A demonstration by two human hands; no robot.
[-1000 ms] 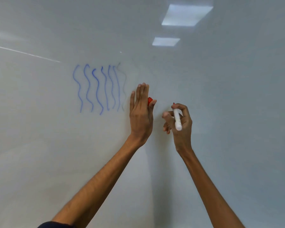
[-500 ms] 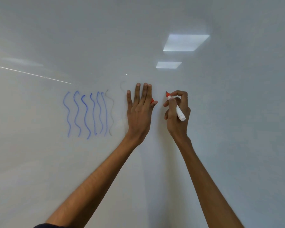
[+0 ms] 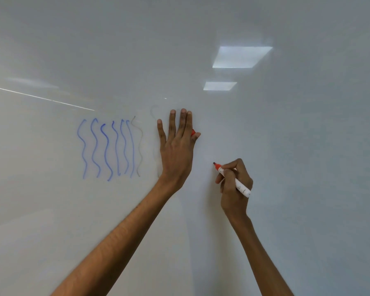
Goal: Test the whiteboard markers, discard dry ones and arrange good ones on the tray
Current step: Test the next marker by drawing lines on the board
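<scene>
Right hand (image 3: 235, 195) grips the marker (image 3: 241, 187), tip pointing toward ten o'clock. Left hand (image 3: 176, 150), fingers flat on the whiteboard (image 3: 297, 135), apparently pinches a red cap (image 3: 193, 132).

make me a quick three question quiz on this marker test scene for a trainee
1. True or false: the right hand grips an uncapped marker.
2. The wavy lines on the whiteboard, left of the left hand, are mostly: A green, B blue, C orange.
3. What colour is the cap pinched at the left hand's thumb?
Key: 1 true; 2 B; 3 red.
</scene>
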